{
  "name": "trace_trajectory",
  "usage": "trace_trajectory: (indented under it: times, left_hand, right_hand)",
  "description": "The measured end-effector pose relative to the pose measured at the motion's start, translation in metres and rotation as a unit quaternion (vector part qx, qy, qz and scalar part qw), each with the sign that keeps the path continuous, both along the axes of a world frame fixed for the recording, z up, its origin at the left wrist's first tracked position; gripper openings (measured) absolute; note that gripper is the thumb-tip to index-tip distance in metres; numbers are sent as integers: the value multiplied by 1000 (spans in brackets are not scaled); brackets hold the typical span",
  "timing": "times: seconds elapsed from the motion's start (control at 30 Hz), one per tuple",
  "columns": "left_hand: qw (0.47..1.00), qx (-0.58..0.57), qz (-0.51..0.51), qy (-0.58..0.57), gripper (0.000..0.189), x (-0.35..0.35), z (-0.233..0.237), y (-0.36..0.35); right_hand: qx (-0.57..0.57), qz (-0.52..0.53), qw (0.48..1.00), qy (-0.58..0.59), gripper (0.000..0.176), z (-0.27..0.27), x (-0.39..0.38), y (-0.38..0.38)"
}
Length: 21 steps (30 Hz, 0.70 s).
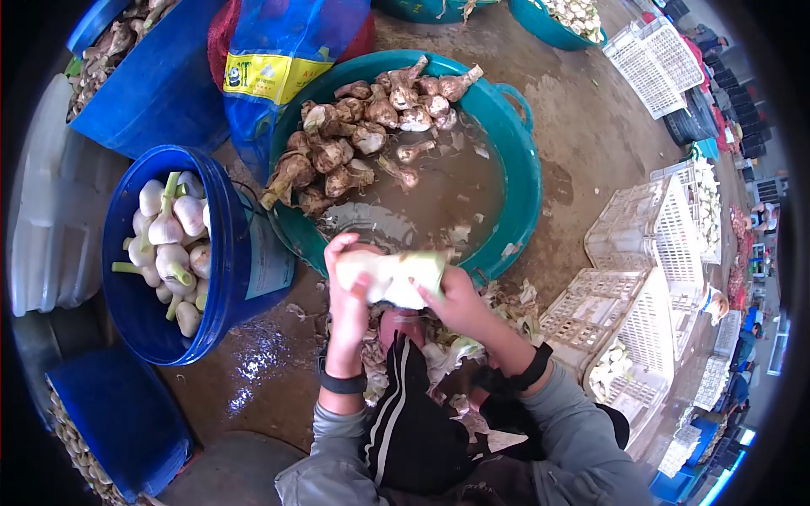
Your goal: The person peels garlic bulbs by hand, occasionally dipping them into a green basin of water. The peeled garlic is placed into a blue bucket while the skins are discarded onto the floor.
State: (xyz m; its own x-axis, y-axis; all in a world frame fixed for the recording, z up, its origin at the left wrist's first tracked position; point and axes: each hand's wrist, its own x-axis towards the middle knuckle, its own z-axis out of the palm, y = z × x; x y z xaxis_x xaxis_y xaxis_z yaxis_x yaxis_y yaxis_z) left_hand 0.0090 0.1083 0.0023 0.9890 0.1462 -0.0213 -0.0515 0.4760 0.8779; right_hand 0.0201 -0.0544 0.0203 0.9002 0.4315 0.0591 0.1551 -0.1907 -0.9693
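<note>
Over the near rim of a green tub, my left hand is closed around the round end of a pale garlic bulb, partly blurred. My right hand pinches the pale green and white stem end of the same bulb. Unpeeled, muddy garlic bulbs are heaped at the far left of the tub, above murky water. To my left, a blue bucket holds clean white garlic bulbs, some with green stems.
Peeled skins litter the floor around my legs. White plastic crates stand on the right. A large blue container of garlic and a blue bag are at the upper left. People are small in the far right background.
</note>
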Motion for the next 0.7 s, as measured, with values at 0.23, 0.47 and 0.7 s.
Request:
trace_trajectory:
  times: [0.23, 0.47, 0.7]
  left_hand:
    - [982, 155, -86, 72, 72, -11, -6, -28]
    - [959, -164, -158, 166, 60, -7, -20, -15]
    - [995, -10, -60, 81, 66, -12, -49, -31]
  right_hand:
    - [61, -93, 966, 235, 25, -25, 7, -29]
    - [348, -15, 820, 454, 29, -21, 2, -24]
    - [-77, -67, 986, -135, 33, -25, -2, -6]
